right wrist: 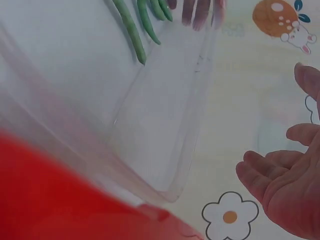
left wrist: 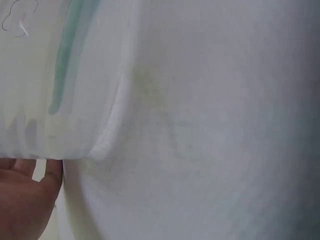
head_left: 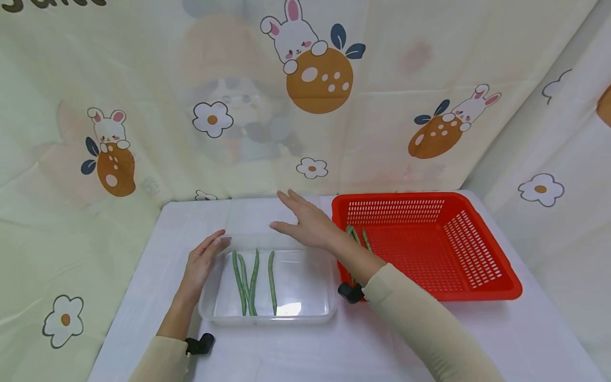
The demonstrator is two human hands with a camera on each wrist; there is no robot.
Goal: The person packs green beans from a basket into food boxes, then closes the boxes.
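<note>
Several green beans (head_left: 254, 284) lie lengthwise in a clear plastic container (head_left: 305, 320); one lies apart to the right of the others. My left hand (head_left: 202, 261) rests against the container's left side, its extended fingers at the far left corner. In the right wrist view, fingertips (right wrist: 189, 14) of that hand show by the container's wall. My right hand (head_left: 307, 220) is raised with spread fingers over the container's far right part, holding nothing. The right forearm crosses the left edge of a red basket (head_left: 477, 294), partly hiding the green beans (head_left: 366, 240) inside it.
The basket stands close to the container's right side on a white-covered table (head_left: 286, 355). A patterned curtain (head_left: 372, 138) hangs right behind the table's back edge, and more of it hangs at both sides. A black wrist camera (head_left: 350, 293) sits on the right wrist.
</note>
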